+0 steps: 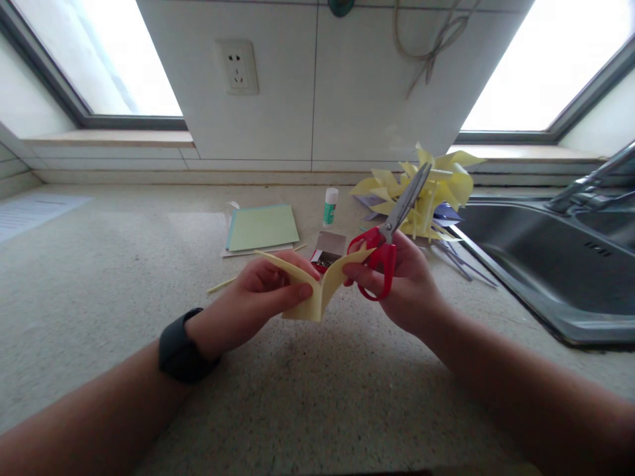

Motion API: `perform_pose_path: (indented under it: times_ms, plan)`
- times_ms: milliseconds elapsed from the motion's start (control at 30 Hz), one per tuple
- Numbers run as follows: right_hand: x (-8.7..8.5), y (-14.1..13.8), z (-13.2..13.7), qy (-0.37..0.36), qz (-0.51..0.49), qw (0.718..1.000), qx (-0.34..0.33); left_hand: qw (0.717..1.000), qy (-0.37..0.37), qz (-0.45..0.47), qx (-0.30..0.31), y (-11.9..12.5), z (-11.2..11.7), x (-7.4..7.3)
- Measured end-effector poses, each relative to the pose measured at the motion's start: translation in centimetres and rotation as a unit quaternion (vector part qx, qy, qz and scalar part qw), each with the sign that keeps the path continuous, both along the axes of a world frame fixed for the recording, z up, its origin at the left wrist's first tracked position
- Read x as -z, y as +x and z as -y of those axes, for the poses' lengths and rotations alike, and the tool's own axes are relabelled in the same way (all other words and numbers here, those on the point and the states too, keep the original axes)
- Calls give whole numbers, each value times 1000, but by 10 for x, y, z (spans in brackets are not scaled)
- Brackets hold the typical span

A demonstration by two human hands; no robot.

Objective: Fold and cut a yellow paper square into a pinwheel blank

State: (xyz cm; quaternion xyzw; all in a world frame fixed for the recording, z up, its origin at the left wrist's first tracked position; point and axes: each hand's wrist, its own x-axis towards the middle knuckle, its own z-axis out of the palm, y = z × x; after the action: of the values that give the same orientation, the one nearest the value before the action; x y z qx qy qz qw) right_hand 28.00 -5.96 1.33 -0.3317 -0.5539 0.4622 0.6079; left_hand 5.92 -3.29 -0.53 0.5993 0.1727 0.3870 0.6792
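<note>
Both hands are gripping a folded yellow paper point(317, 291) between them: left hand point(258, 294) pinching one flap, right hand point(401, 281) pinching the other while holding red scissors point(391, 228), blades closed.

A: Lighting on my end?
B: Both windows point(99, 59) blown out white, backlit. Counter point(99, 297) dim, soft shadow under my arms. Wide-angle bends the edges; sink point(570, 264) corner blurry.
</note>
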Motion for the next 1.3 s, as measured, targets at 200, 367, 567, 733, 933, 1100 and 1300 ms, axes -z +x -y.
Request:
perform_pose_path:
  times_ms: [200, 367, 567, 733, 933, 1100, 1300]
  plan:
    - [1, -3, 0, -2, 3, 1000, 8, 999, -42, 18, 18, 3, 1, -1]
    - [3, -1, -2, -5, 20, 1000, -5, 999, -29, 15, 39, 2, 1, -3]
    - [4, -1, -3, -13, 36, 999, -17, 998, -26, 7, 57, 4, 2, -7]
    - [4, -1, -3, -9, 46, 999, -15, 997, -44, 10, 67, 5, 3, -8]
    - [4, -1, -4, 3, 37, 999, -15, 996, -41, 12, 74, 4, 1, -5]
    - [4, -1, -3, -7, 48, 999, -13, 996, -38, 4, 77, 4, 1, -5]
    - [3, -1, -3, 1, 45, 999, -17, 998, -32, -1, 62, 4, 0, -5]
